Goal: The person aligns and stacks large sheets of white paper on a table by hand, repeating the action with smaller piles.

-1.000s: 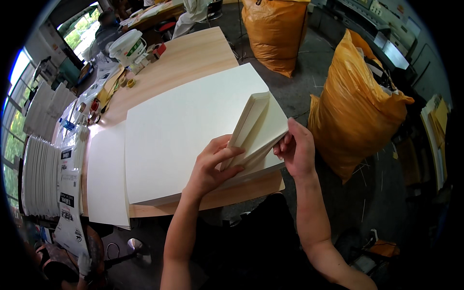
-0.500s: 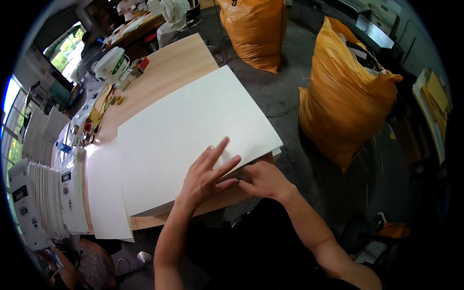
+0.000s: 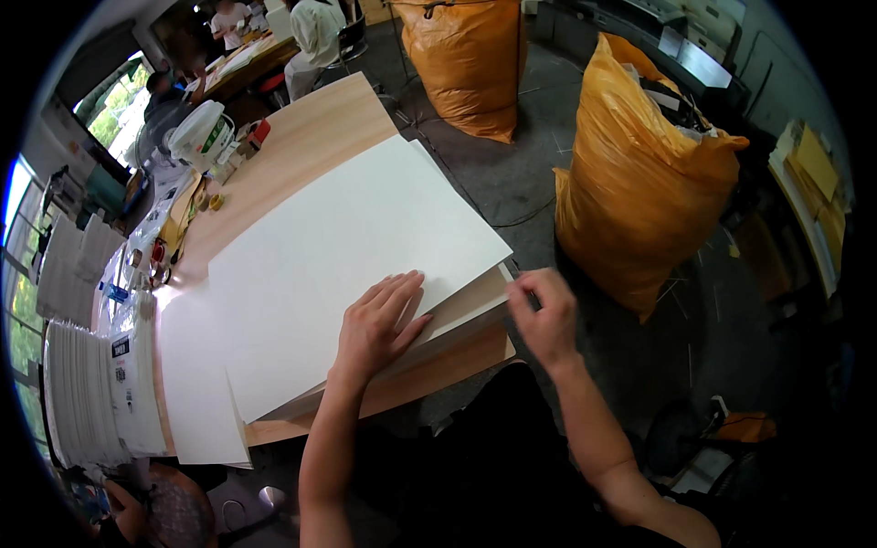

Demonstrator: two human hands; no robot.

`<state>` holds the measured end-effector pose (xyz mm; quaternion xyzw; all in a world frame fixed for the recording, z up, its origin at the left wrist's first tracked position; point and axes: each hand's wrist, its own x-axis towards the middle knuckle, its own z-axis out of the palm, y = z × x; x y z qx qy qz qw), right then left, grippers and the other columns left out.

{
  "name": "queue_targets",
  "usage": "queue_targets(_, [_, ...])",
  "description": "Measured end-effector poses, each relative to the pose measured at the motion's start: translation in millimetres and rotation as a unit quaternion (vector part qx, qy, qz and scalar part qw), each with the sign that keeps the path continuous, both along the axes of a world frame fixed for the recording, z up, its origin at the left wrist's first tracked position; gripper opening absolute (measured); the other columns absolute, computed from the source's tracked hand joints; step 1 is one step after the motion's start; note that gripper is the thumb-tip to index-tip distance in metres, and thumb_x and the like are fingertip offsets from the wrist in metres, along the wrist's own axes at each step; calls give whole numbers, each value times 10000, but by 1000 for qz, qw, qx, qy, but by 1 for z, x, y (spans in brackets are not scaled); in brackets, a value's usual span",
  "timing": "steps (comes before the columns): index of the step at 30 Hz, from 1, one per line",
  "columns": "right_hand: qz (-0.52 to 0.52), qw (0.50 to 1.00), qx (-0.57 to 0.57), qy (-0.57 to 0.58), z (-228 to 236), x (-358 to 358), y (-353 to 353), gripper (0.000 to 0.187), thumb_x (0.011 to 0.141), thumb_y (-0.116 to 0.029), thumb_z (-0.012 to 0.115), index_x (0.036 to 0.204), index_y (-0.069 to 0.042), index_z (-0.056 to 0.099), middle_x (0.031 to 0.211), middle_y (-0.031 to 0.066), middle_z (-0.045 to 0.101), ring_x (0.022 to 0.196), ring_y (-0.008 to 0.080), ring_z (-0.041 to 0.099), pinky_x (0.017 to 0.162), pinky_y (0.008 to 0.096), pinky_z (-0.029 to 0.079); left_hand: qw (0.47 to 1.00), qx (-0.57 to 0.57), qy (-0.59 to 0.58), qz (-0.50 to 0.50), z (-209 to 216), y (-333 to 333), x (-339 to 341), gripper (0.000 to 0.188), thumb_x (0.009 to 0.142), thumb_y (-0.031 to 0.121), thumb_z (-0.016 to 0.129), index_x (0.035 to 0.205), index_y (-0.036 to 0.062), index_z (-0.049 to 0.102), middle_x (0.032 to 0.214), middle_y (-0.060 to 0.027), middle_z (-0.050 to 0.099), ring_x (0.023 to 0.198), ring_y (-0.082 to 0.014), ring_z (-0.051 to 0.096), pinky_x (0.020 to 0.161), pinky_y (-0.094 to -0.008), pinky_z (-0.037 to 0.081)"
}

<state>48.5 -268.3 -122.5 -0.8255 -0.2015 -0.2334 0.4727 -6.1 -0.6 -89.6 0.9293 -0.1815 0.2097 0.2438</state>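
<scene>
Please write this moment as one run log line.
left hand: resting on white top sheet | right hand: curled beside paper stack, contact unclear | white top sheet: askew on stack

We see the right hand (image 3: 548,315) blurred near the corner of a white stack (image 3: 461,310), too smeared for us to tell whether its fingertips touch. The left hand (image 3: 373,324) hides part of the top sheet (image 3: 338,237). The upper edge crops the far orange sack (image 3: 461,78) and a pale-clothed person (image 3: 315,41); we cannot identify the nearer sack's (image 3: 639,201) dark contents (image 3: 674,100).
</scene>
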Motion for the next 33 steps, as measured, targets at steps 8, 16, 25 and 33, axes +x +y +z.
queue_targets(8, [76, 980, -78, 168, 73, 17, 22, 428, 1003, -326, 681, 782, -8, 497, 621, 161, 559, 558, 324, 585, 578, 449, 477, 998, -54, -36, -10, 2, -1, 0, 489, 918, -19, 660, 1350, 207, 689, 1521, -192, 544, 1132, -394, 698, 949, -454, 593])
queue_targets(16, [196, 874, 287, 341, 61, 20, 50, 380, 1031, -269, 649, 728, -96, 498, 621, -14, 543, 558, 55, 540, 504, 229, 426, 990, -141, 17, -20, 2, 8, 4, 218, 893, 230, 795, 1103, 173, 790, 1481, -170, 556, 1164, -379, 681, 984, -464, 588])
queue_targets(25, [251, 784, 372, 430, 68, 33, 43, 351, 1038, -247, 607, 731, -86, 548, 625, 31, 591, 552, 159, 647, 471, 258, 419, 992, -117, 28, -44, 6, 10, 3, 668, 688, 602, 882, 1210, 197, 783, 1496, -147, 539, 1211, -353, 651, 1019, -486, 565])
queue_targets(33, [255, 797, 342, 427, 69, 34, 41, 357, 1051, -273, 604, 753, -80, 567, 616, 27, 584, 540, 151, 638, 461, 251, 421, 986, -154, 40, -49, 3, 13, 6, 577, 688, 371, 929, 1238, 298, 773, 1457, -80, 584, 1222, -307, 630, 1022, -441, 562])
